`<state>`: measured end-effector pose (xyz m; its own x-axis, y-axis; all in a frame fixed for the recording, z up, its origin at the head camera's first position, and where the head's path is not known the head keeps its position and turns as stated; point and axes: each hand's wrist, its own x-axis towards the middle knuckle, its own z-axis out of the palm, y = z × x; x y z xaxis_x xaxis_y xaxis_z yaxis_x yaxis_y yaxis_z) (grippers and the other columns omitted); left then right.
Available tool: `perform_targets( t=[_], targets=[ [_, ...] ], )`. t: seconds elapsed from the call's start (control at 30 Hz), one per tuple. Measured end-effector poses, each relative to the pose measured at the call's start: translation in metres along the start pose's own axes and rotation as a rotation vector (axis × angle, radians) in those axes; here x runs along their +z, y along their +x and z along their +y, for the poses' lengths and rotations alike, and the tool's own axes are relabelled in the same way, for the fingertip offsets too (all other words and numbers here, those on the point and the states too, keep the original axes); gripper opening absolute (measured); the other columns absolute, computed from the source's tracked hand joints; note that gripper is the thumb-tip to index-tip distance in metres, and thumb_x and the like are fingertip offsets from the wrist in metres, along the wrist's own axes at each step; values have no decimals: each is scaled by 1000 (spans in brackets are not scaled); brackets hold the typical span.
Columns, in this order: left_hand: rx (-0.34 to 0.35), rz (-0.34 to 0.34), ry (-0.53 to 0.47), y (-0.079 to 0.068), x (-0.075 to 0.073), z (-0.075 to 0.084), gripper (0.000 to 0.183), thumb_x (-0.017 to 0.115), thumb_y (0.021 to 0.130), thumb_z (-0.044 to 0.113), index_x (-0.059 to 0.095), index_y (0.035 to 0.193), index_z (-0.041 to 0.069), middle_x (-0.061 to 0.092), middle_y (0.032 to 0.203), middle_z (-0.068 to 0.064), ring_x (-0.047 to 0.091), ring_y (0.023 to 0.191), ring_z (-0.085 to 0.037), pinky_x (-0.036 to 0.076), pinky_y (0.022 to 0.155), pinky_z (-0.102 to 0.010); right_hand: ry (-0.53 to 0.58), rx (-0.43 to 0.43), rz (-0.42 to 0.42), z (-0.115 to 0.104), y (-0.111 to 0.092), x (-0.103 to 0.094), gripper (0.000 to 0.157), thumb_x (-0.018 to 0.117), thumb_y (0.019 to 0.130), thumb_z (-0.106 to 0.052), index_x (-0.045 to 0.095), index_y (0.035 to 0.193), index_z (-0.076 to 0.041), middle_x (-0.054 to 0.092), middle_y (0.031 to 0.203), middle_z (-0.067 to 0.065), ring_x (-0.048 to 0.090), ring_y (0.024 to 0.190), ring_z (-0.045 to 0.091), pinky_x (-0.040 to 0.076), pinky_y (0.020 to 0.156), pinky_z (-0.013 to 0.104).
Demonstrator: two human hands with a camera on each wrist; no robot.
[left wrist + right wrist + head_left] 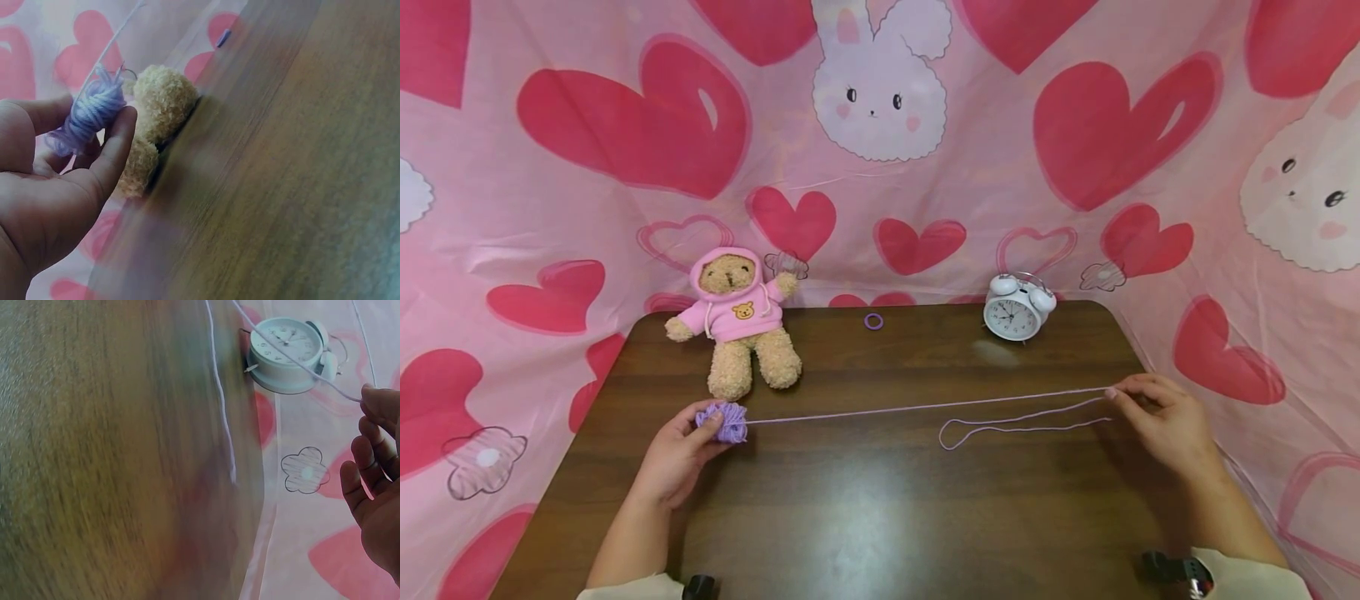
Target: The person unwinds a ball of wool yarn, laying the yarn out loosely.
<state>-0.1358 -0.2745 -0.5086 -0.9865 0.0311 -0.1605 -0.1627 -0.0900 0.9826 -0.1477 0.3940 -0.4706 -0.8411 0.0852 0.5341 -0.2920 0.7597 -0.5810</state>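
A small wound bundle of lilac yarn point(730, 422) is gripped between the thumb and fingers of my left hand point(676, 457), at the table's left. In the left wrist view the bundle point(94, 112) shows its wrapped strands, with one strand leading away from it. That strand point(917, 407) runs taut across to my right hand point(1172, 421), whose thumb and index finger pinch it. From the pinch the yarn hangs back in a long loop point(951, 435), and its loose end point(233, 478) lies over the wood in the right wrist view.
A teddy bear point(741, 321) in a pink hoodie sits at the back left, just beyond the left hand. A purple ring point(873, 322) lies near the back edge of the brown table point(820, 517). At the back right stands a white twin-bell alarm clock point(1015, 310).
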Motion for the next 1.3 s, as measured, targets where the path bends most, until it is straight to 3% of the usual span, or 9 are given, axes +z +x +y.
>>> perform_targets(
  t=[0.23, 0.5, 0.7, 1.07, 1.3],
  targets=[
    [19, 10, -22, -2, -7, 1, 28, 57, 108, 20, 55, 131, 4, 63, 116, 1, 67, 104, -11, 58, 89, -29, 17, -14, -4, 5, -1, -3, 15, 85, 80, 3, 79, 89, -6, 69, 94, -12, 54, 89, -14, 41, 77, 2],
    [16, 37, -58, -5, -18, 3, 30, 58, 108, 23, 56, 133, 7, 60, 120, 3, 66, 107, -8, 58, 90, -27, -2, 20, -4, 9, -4, -7, 12, 85, 82, 0, 79, 90, -7, 65, 92, -25, 55, 84, -12, 40, 73, 3],
    [58, 28, -116, -8, -24, 3, 22, 55, 108, 19, 58, 128, 10, 64, 118, 3, 67, 107, -8, 58, 89, -28, -25, 35, -10, 13, -7, -11, 10, 84, 84, -2, 78, 91, -6, 60, 93, -34, 52, 85, -17, 39, 73, 2],
    [141, 11, -186, -15, -38, -1, 20, 51, 110, 12, 67, 121, 13, 69, 114, 1, 70, 104, -10, 59, 87, -29, -26, 36, 20, 21, -7, -17, 12, 85, 81, 2, 79, 88, -5, 62, 90, -36, 52, 78, -15, 38, 69, 2],
    [148, 19, -201, -19, -45, -1, 22, 50, 110, 11, 68, 122, 14, 69, 115, 2, 69, 104, -9, 59, 87, -28, -59, 46, 11, 31, -9, -20, 11, 85, 82, -1, 79, 88, -7, 60, 88, -37, 49, 73, -13, 36, 64, 3]
  ],
)
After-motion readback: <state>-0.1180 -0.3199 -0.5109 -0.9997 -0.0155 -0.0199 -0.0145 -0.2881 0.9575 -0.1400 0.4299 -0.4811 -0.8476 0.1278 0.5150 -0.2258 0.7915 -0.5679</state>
